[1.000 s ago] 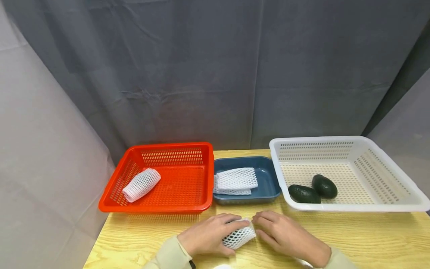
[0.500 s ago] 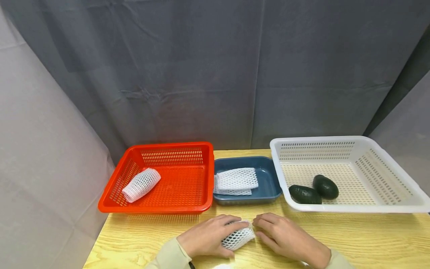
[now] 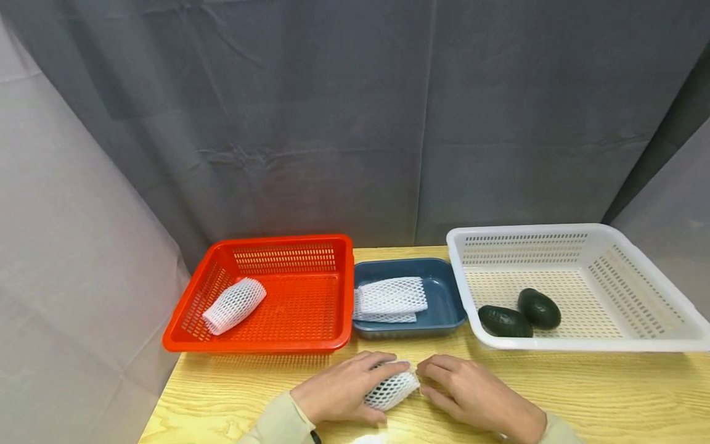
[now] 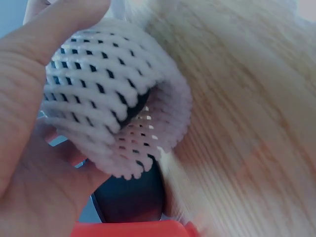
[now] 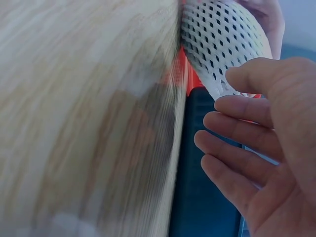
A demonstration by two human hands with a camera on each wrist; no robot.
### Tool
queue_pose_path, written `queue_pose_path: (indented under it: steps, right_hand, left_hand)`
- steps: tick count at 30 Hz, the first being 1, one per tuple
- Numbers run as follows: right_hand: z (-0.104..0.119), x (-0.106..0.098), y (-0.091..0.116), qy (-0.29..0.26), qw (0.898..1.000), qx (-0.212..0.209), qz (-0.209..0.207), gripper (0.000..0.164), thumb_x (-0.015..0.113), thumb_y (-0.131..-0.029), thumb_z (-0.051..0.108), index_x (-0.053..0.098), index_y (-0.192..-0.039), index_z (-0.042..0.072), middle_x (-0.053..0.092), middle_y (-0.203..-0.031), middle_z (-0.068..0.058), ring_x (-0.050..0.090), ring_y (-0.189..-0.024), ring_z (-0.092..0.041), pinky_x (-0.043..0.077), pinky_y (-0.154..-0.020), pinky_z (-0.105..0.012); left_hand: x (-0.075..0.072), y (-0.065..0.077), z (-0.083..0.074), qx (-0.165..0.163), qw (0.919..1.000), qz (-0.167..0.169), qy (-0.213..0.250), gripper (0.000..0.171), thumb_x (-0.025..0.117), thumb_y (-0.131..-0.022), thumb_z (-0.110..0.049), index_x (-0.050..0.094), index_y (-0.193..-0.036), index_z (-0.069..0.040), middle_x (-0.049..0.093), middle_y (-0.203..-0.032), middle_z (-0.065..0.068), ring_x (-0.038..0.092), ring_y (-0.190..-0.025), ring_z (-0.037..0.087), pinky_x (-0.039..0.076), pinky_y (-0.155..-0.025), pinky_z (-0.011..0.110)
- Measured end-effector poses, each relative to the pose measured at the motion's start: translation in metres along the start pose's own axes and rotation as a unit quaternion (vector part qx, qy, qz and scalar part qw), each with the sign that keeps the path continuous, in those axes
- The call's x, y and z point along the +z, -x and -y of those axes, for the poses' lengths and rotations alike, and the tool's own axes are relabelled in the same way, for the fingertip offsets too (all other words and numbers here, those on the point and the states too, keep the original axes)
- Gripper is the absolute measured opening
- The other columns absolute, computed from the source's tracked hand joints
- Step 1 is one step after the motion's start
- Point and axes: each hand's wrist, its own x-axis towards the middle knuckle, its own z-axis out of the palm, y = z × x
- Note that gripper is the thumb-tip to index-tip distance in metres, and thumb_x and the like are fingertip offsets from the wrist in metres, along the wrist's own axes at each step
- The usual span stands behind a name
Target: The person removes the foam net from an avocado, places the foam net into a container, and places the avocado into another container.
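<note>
Near the front of the table, a white foam net sleeve (image 3: pixel 391 390) covers a dark object that looks like an avocado. My left hand (image 3: pixel 348 387) grips it from the left, fingers over the top and thumb on the near side. One open end of the foam net (image 4: pixel 163 108) faces the left wrist camera, with the dark fruit (image 4: pixel 133 111) showing inside. At the net's right end, my right hand (image 3: pixel 471 390) pinches the edge between thumb and index finger. Its other fingers (image 5: pixel 237 148) are slightly bent and hold nothing.
A red basket (image 3: pixel 310 343) at the left holds a netted item (image 3: pixel 235 305). Flat foam nets (image 3: pixel 392 296) lie in the blue tray (image 3: pixel 444 290) at centre. Two avocados (image 3: pixel 538 308) sit in the white basket (image 3: pixel 616 343) at the right. A grey curtain (image 3: pixel 310 123) hangs behind.
My left hand and the foam net have shifted very slightly left. The right hand stays at the net's right end. Baskets and tray have not moved.
</note>
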Motion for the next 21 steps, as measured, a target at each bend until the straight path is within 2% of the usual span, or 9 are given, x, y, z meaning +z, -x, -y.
queue_pose_path:
  steps: [6,10,17,21]
  right_hand:
    - [-0.001,0.000,-0.003,0.005,1.000,-0.011,-0.005,0.023,0.077,-0.091,0.023,0.074,-0.113,0.016,0.073,-0.109,0.009,0.073,-0.096,-0.007,0.062,-0.080,-0.027]
    - [-0.002,0.001,-0.007,0.014,0.999,-0.028,-0.019,0.021,0.077,-0.090,0.017,0.074,-0.110,0.017,0.073,-0.108,0.010,0.072,-0.096,-0.005,0.062,-0.082,-0.026]
    - [-0.002,0.002,-0.012,0.005,0.999,-0.042,-0.025,0.016,0.078,-0.089,0.017,0.074,-0.104,0.020,0.070,-0.101,0.012,0.069,-0.090,-0.001,0.059,-0.078,-0.020]
    - [-0.001,0.002,-0.016,-0.008,0.998,-0.052,-0.029,0.012,0.077,-0.089,0.017,0.072,-0.098,0.022,0.066,-0.096,0.013,0.064,-0.085,0.003,0.055,-0.074,-0.016]
  left_hand:
    - [-0.001,0.001,0.002,0.001,0.9999,-0.010,0.002,0.098,0.080,-0.088,-0.049,0.022,-0.165,-0.031,0.045,-0.162,-0.005,0.053,-0.142,0.015,0.050,-0.116,0.038]
    - [-0.001,0.003,0.002,-0.010,0.9999,-0.001,0.006,0.100,0.079,-0.088,-0.049,0.021,-0.166,-0.026,0.044,-0.163,-0.004,0.052,-0.143,0.016,0.049,-0.116,0.037]
    - [-0.001,0.003,0.001,-0.028,0.9995,0.014,-0.007,0.099,0.079,-0.088,-0.050,0.026,-0.165,-0.018,0.045,-0.163,-0.001,0.052,-0.143,0.017,0.049,-0.116,0.035]
    - [0.000,0.003,0.000,-0.037,0.9991,0.014,-0.013,0.098,0.079,-0.087,-0.051,0.029,-0.164,-0.017,0.045,-0.162,-0.002,0.053,-0.142,0.016,0.049,-0.115,0.034]
